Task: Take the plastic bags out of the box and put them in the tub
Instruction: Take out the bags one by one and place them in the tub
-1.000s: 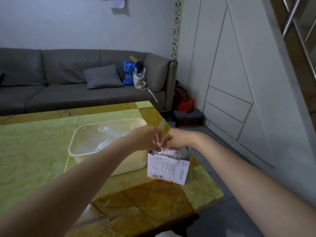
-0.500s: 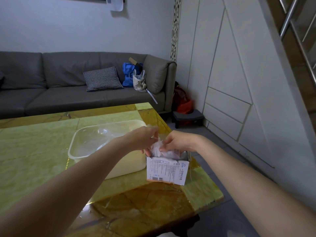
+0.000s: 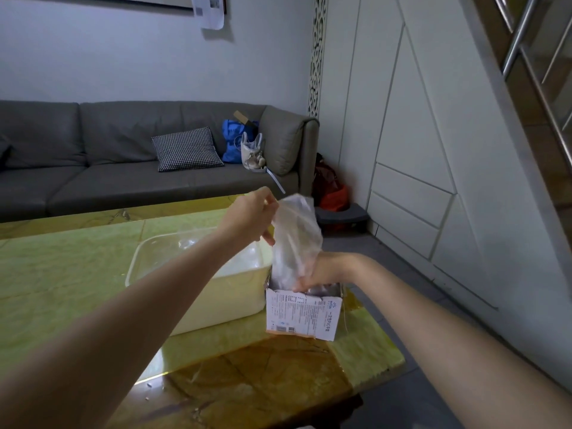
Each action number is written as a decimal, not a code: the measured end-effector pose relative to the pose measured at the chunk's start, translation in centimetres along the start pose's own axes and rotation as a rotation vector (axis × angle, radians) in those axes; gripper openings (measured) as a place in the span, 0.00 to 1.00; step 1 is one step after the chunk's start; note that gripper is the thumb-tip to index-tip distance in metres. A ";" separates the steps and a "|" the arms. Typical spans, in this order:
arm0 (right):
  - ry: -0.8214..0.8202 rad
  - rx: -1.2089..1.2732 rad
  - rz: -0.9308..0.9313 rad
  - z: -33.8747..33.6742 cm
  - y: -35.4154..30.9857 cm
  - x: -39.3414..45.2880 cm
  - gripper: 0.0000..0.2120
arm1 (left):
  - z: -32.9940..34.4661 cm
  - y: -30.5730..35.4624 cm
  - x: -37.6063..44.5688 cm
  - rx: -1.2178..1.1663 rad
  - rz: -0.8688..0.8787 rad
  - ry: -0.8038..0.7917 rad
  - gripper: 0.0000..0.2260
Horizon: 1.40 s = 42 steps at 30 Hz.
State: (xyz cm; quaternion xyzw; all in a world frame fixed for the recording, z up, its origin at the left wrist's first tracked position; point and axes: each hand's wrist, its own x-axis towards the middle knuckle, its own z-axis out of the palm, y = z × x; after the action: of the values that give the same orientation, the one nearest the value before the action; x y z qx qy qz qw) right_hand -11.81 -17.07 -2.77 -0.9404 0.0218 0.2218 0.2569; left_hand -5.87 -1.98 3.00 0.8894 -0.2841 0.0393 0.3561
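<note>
- The left hand (image 3: 252,216) pinches a plastic bag (image 3: 295,239) hanging down into the box (image 3: 305,314)
- The right hand (image 3: 322,270) grips the box top, beside the tub (image 3: 198,274)

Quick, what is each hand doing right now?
Left hand: pinches the plastic bag, lifted above the box.
Right hand: rests on the box top; grip cannot be told.

Printed lines, a barcode and vertical characters on the box (image 3: 305,317) face below the fingers (image 3: 301,284), too small to read.
</note>
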 end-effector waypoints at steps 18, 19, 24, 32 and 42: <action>0.937 0.297 -0.343 -6.9 -7.5 -2.6 0.09 | -3.3 0.4 -1.3 -0.811 -0.230 -0.039 0.17; 0.957 0.202 -0.368 -6.8 -8.3 -2.7 0.09 | -3.6 0.2 -1.6 -0.877 -0.213 -0.122 0.18; 0.986 0.184 -0.498 -7.3 -10.7 -2.9 0.09 | -5.0 -2.3 -2.0 -0.882 -0.152 -0.253 0.11; 0.991 0.712 -0.346 -7.1 -8.3 -0.1 0.09 | -9.4 -9.9 -2.3 -0.858 -0.338 0.044 0.04; 0.924 0.213 -0.069 -0.2 -10.0 9.4 0.14 | -10.0 -12.8 -1.0 0.102 -0.105 0.416 0.15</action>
State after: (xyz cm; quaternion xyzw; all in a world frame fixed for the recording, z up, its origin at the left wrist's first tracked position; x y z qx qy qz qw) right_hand -1.74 -7.85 -1.90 -0.9091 0.1251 -0.2318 0.3227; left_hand 1.44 12.54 2.30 0.8925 -0.1551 0.2178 0.3632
